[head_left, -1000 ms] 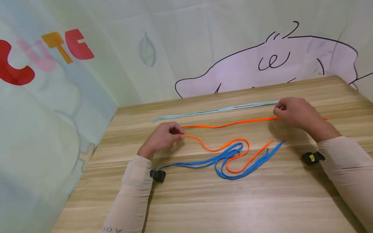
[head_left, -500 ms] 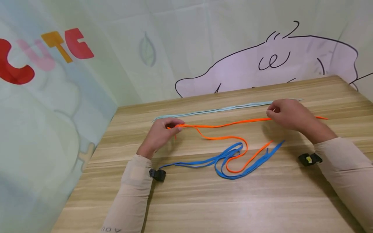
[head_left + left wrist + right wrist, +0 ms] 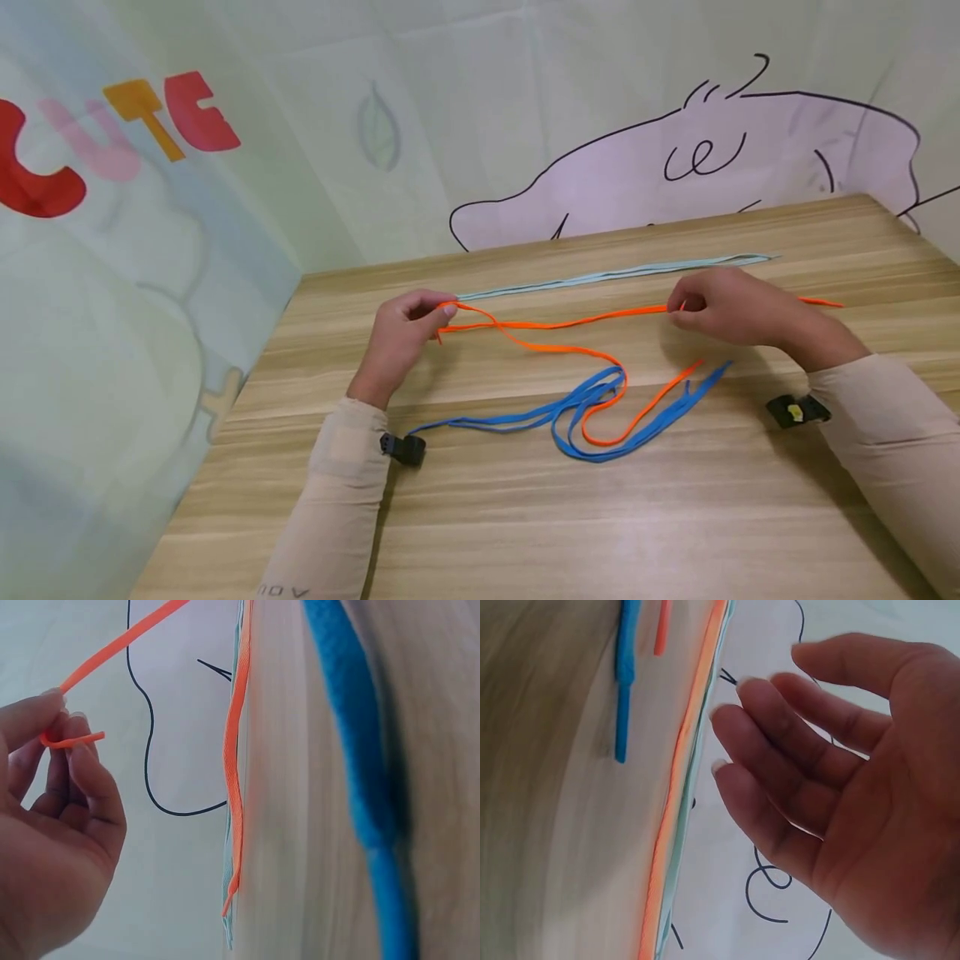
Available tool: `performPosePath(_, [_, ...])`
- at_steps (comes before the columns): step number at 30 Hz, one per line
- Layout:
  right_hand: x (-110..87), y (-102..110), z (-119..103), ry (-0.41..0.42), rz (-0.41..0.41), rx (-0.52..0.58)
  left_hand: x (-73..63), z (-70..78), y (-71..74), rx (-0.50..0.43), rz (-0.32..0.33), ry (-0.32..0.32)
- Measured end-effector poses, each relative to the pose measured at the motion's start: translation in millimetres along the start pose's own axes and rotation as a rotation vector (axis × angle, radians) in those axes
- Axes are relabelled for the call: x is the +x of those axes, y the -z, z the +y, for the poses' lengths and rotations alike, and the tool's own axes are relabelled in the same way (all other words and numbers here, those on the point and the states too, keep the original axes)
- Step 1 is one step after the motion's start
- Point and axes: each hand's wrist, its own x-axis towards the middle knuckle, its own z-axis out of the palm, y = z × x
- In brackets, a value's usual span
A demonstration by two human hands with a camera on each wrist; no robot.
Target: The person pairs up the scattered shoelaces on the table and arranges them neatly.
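Note:
My left hand (image 3: 401, 337) pinches an orange shoelace (image 3: 558, 349) near one end, between thumb and fingertips. Its short tip (image 3: 86, 739) sticks out below the thumb in the left wrist view. From there the lace runs down in a curve and crosses a looped blue shoelace (image 3: 645, 437). Another orange shoelace (image 3: 592, 319) lies stretched across the table behind them. Over its right part hovers my right hand (image 3: 731, 304), fingers loosely bent; the right wrist view shows nothing between them.
A pale teal shoelace (image 3: 585, 281) lies doubled along the back of the wooden table (image 3: 562, 525), its left end hidden behind the left hand. A printed cloth (image 3: 420, 100) hangs right behind the table and another at its left side.
My left hand has moved up and slightly left, carrying the orange lace's end over the straight orange lace toward the teal one. My right hand has slid left and a little lower.

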Motion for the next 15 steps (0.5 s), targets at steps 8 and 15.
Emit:
performPosePath(8, [-1.1,-2.8,-2.5,0.05,-0.113,0.0,0.0,0.5,3.1,-0.054,0.072,0.007])
performPosePath(15, [-2.4,-5.1,-1.8,0.028,-0.256,0.038,-0.1,-0.4,4.8,-0.095,0.111,0.019])
